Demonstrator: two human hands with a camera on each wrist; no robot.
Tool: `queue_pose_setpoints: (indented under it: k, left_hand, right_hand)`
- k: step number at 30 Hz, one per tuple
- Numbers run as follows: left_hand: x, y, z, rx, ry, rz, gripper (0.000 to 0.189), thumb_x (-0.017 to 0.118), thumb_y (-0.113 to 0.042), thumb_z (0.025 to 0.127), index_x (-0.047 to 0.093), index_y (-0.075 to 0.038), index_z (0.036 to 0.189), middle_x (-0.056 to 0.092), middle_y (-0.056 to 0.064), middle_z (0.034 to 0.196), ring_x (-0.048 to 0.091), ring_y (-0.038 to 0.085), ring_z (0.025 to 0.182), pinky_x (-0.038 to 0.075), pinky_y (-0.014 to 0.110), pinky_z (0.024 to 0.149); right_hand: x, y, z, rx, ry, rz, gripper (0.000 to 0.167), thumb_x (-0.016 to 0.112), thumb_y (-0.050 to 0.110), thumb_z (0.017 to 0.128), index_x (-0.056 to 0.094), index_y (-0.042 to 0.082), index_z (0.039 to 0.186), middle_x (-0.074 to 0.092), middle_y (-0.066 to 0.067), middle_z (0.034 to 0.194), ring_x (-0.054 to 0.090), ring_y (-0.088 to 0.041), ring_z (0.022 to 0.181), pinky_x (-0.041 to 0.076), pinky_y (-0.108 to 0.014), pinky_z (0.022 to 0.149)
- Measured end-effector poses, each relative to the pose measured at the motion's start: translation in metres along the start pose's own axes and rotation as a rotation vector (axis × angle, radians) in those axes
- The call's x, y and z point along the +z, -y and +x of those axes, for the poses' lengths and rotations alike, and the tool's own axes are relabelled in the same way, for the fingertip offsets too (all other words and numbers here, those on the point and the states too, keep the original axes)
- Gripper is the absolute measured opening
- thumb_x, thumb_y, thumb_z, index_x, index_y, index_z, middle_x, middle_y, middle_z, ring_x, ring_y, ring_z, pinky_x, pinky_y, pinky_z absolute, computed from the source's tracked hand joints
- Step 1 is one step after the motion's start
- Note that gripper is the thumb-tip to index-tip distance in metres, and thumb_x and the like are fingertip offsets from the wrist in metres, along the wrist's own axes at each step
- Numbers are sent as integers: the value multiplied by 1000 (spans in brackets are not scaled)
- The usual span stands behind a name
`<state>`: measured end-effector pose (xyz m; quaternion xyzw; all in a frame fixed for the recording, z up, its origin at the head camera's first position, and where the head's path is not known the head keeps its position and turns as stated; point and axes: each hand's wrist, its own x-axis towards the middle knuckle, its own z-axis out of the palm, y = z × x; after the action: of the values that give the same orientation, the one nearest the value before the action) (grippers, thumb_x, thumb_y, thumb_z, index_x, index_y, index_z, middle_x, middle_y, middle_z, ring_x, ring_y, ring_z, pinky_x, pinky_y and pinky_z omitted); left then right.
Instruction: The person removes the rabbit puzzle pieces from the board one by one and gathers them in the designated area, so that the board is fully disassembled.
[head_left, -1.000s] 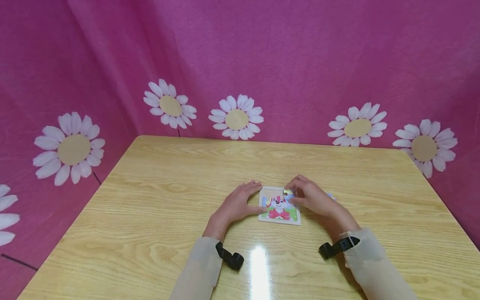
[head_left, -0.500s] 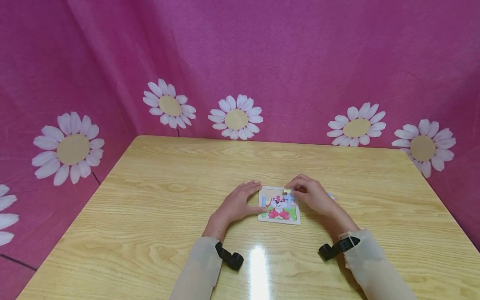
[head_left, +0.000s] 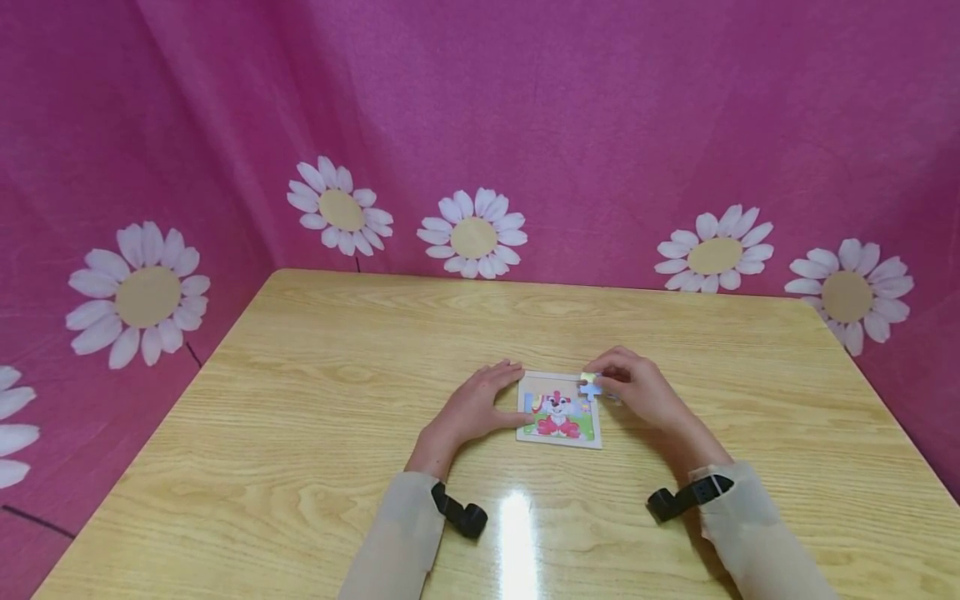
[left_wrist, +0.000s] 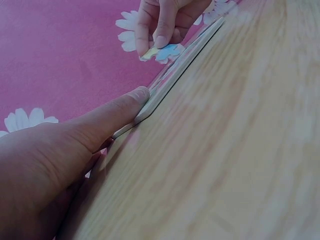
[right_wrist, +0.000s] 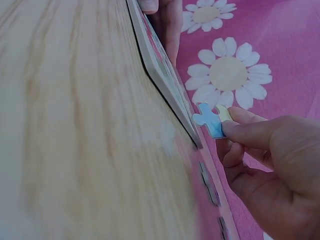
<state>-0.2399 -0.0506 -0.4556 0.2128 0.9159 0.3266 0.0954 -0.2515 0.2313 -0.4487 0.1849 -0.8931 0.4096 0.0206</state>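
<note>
A small square jigsaw puzzle with a red-and-white cartoon animal lies in a pale frame on the table. My left hand rests against the frame's left side, fingers extended to its far corner and thumb on its edge. Between thumb and fingers, my right hand pinches a blue-and-yellow puzzle piece. In the head view this piece overlaps the frame's upper right corner; both wrist views show it raised above the puzzle. Bare board shows along the puzzle's far row.
Loose puzzle pieces lie on the wooden table right of the frame, mostly hidden by my right hand in the head view. Behind the table hangs a pink cloth with white flowers. Each wrist wears a black strap.
My right hand has drawn the pinched piece from the puzzle's upper right part out to the right, uncovering the pieces beneath. The left hand keeps its place on the frame.
</note>
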Motion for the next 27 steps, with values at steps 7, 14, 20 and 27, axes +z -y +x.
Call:
queue_pose_setpoints:
  k: [7,14,20,27]
  left_hand:
    - [1,1,0,6,-4,3,79,75,-51,81,44,-22,148,35,-2,160,26,20,151,24,44,125]
    - [0,2,2,15,-3,9,80,75,-51,81,44,-21,149,36,-2,159,25,18,152,21,42,126]
    - [-1,2,3,25,-6,10,80,76,-49,81,44,-19,148,37,-3,159,25,15,151,18,38,127]
    - [0,2,2,13,-2,5,80,75,-49,81,44,-20,149,36,-2,159,25,17,152,19,41,126]
  right_hand:
    - [-11,-7,-10,30,-16,-14,20,61,3,94,72,9,109,65,-8,107,55,-3,92,48,-11,80]
    - [-26,-16,-20,19,-53,-2,19,62,0,93,72,4,109,64,-12,106,54,-1,85,49,-12,71]
    - [-36,-23,-29,12,-73,10,19,61,-1,93,71,1,109,62,-13,105,55,-1,81,52,-13,68]
    - [-47,-34,-39,14,-109,-32,18,61,-1,93,71,2,107,62,-9,103,52,5,86,48,-6,73]
